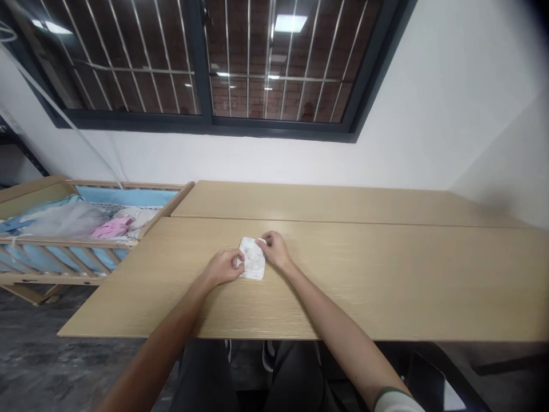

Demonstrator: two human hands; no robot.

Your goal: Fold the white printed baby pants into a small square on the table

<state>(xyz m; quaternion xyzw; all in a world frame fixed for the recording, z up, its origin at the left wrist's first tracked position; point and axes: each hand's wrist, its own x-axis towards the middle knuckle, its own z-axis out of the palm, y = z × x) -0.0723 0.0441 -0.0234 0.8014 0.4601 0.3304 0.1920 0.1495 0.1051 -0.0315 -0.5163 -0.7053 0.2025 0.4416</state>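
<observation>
A small, soft-looking white folded square (253,260) with faint grey marks lies on the wooden table (386,274); whether it is cloth or paper I cannot tell. My left hand (223,266) pinches its left edge between thumb and fingers. At the upper right corner, my right hand (274,248) has its thumb and fingertips closed on the square. Both forearms reach in over the table's front edge.
A wooden crib (98,245) with blue lining stands left of the table, with a pink cloth (112,227) and other bedding inside. Behind are a white wall (274,163) and a barred window (206,63). A dark phone-like object (424,380) lies below the table at right.
</observation>
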